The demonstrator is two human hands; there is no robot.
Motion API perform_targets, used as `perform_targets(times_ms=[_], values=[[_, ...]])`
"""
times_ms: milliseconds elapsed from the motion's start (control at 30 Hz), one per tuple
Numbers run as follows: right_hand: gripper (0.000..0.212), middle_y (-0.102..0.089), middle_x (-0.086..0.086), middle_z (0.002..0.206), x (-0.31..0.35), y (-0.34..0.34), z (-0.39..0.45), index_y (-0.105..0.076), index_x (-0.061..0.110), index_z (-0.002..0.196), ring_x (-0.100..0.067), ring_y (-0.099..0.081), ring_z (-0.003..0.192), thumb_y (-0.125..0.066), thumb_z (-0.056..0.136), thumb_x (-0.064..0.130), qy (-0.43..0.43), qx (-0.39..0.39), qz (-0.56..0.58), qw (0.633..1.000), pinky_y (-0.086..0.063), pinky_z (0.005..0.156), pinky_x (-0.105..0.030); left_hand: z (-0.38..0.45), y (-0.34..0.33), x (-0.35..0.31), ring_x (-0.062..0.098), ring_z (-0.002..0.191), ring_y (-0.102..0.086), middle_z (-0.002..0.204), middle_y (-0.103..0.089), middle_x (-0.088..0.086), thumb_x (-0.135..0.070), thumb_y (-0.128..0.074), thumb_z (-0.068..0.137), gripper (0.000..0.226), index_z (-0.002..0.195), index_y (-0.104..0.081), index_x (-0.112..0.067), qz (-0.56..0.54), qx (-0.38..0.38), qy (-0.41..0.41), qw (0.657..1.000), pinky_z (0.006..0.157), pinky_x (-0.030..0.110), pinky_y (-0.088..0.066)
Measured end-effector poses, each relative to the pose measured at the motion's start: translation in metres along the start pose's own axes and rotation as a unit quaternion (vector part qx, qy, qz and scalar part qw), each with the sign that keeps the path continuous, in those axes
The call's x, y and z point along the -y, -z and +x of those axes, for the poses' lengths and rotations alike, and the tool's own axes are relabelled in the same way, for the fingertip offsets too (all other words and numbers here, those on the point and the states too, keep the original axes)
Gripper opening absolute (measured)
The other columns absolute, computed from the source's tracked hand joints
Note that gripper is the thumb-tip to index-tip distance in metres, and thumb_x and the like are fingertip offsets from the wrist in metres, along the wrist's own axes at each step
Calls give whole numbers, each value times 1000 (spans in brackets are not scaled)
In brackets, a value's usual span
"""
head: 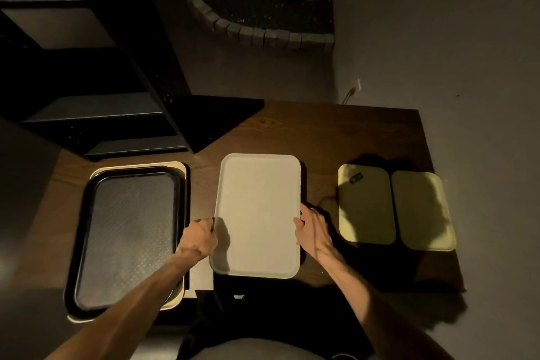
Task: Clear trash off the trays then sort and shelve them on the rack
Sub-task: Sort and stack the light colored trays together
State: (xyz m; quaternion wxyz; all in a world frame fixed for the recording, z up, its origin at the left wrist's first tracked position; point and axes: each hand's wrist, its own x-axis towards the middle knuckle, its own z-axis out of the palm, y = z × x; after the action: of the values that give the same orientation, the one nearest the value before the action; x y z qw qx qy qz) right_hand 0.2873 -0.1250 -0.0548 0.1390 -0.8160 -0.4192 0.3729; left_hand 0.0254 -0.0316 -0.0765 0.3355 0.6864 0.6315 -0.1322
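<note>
Gripping the white tray [258, 213] by both long edges, left hand [198, 238] and right hand [312, 231] curled; possibly raised off the wooden table [365, 131].

Dim canteen-like spot — serving trays [257, 213] on wooden table [336, 131], dark rack [122, 114].

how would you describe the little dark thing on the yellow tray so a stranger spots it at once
Start at the wooden table and go to its right end, where two yellow trays lie side by side. On the left yellow tray, near its far corner, sits a small dark object, the only item on any tray.
</note>
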Motion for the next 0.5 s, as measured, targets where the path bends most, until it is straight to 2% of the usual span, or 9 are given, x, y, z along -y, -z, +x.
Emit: perform_targets(times_ms=[67,133,200,267,367,500], values=[[29,-62,-7,116,-1,-7,-2,-55,19,120,-27,-63,101,-48,93,13,-8,-24,-101,995,-53,82,-36,-1,-6,0,37,99,-67,112,-66,19,-26,-49,96,33,125,-52,-13,0,7,-7,1000,87,44,-56],[29,-62,-8,117,-3,-15,-5,-50,16,123,-28,-62,106,-47,95,14,-19,-17,-156,987,-50,85,-36,0,-10,-1,40,102,-65,115,-64,22,-25,-47,97,35,130,-45,-12,-17,11,9,1000,88,44,-55],[36,-63,-13,118,-5,-22,-7,-41,13,134,-32,-62,108,-43,99,19,-33,12,-186,982,-49,84,-38,5,-14,-1,38,105,-64,118,-63,23,-24,-44,99,34,129,-49,-8,-4,18,21,1000,90,43,-53],[41,-65,-18,113,-8,-28,-7,-32,12,141,-35,-63,105,-39,101,22,-42,19,-193,980,-49,80,-39,7,-14,-2,35,105,-64,118,-64,21,-22,-45,98,34,125,-57,-6,-1,25,29,999,90,40,-54],[43,-65,-19,111,-13,-33,-5,-30,12,142,-37,-63,104,-39,100,20,-56,18,-182,982,-49,77,-39,10,-12,-1,34,100,-66,112,-66,18,-20,-49,93,30,116,-64,-7,-27,34,43,998,86,39,-56],[46,-57,-15,130,-9,-38,-7,-30,14,145,-34,-58,114,-39,100,17,-68,-6,-152,986,-48,85,-38,13,-8,-3,33,99,-65,110,-67,17,-14,-51,87,32,115,-64,-6,-64,45,69,995,83,36,-56]])
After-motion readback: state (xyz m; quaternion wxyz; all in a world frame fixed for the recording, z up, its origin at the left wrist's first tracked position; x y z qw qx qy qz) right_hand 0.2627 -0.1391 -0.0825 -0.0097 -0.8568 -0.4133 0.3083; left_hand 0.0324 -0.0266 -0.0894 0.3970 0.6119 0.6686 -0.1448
